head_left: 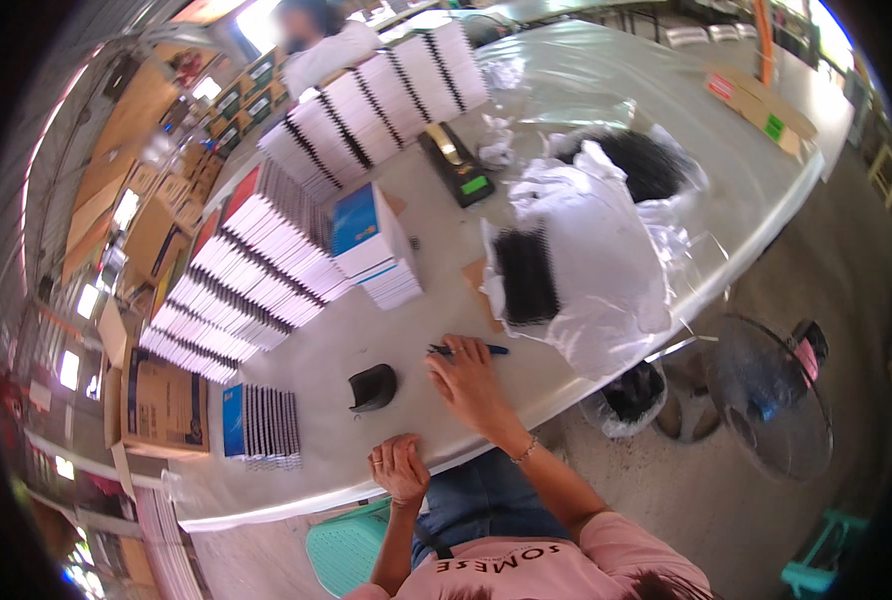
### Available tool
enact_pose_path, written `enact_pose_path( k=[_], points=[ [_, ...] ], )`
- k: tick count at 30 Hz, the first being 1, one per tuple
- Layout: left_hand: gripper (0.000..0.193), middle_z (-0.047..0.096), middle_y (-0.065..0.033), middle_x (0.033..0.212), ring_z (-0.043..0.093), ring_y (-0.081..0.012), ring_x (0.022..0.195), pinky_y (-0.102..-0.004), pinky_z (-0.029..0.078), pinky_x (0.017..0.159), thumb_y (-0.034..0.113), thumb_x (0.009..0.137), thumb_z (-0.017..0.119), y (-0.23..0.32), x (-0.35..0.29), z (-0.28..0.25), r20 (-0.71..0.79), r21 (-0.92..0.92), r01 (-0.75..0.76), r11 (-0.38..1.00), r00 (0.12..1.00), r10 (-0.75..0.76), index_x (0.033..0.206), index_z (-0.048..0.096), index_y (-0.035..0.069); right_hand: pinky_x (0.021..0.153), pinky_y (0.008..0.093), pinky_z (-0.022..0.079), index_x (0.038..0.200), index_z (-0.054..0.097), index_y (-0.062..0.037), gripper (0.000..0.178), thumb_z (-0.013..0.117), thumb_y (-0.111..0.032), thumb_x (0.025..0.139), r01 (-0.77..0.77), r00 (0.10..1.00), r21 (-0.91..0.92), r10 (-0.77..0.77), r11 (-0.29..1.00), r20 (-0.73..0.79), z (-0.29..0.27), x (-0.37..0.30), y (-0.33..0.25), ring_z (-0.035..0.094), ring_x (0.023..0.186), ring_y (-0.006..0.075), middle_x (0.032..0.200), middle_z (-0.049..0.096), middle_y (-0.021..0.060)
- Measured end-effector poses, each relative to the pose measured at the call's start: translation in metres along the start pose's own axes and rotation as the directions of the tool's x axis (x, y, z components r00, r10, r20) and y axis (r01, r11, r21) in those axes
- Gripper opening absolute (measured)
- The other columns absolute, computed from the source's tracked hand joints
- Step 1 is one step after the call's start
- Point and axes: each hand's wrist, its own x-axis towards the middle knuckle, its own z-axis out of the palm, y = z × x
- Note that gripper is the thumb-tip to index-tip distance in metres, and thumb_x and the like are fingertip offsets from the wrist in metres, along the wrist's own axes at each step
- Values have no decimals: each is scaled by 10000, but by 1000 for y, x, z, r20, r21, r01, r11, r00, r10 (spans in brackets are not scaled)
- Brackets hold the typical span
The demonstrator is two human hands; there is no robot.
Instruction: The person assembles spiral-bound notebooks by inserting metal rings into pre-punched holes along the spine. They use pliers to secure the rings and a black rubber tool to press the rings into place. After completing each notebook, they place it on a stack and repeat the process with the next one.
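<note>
My right hand (463, 385) is over the table with its fingers closed around a dark blue pen (497, 349), whose end shows beside the fingertips. Nearer the front edge, my left hand (397, 467) rests with curled fingers, and nothing shows in it. A small curved black object (373, 388) lies on the table beyond the left hand. To its left stands a short stack of spiral-bound notebooks (262, 424) with a blue cover. Farther off is another blue-covered stack of books (378, 250).
Long rows of spiral-bound books (236, 275) line the table's left and far sides. A black tape dispenser (456, 165) stands mid-table. White plastic bags (606, 260) with black binding coils (526, 277) lie right. A carton (166, 405) is left, a fan (769, 398) right; another person (331, 55) is behind.
</note>
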Motion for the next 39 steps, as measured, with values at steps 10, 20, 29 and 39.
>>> enact_pose_path(
  k=[10,20,29,39],
  points=[
    [168,645,13,960,611,-213,862,-368,448,790,144,824,640,-8,-10,8,-60,-15,-38,999,998,37,975,683,202,1009,516,378,1094,629,-123,217,655,-164,883,1,997,-70,4,998,77,-4,4,-5,503,1139,373,1197,540,161],
    [244,603,-33,1024,587,-245,911,-380,458,841,107,851,670,-7,-9,-13,-20,-244,-26,970,1000,22,1093,651,131,1022,490,359,1087,632,-126,189,650,-171,904,60,992,-101,-48,993,116,-6,4,-7,502,1152,344,1188,544,121],
    [305,627,-103,1025,607,-301,900,-426,484,764,10,782,682,-144,5,-124,-393,98,3,995,919,36,1066,709,118,1042,489,348,1088,633,-106,192,637,-175,909,46,987,-117,-27,992,157,-8,8,-9,496,1189,345,1210,555,128],
    [562,460,-188,1254,455,-378,1209,-484,393,1028,142,842,710,-397,100,-270,-479,547,391,740,871,-106,1350,489,47,1029,463,377,1096,651,-93,175,612,-141,933,97,990,-248,-68,964,123,-9,12,-21,524,1171,345,1197,589,135]
  ],
)
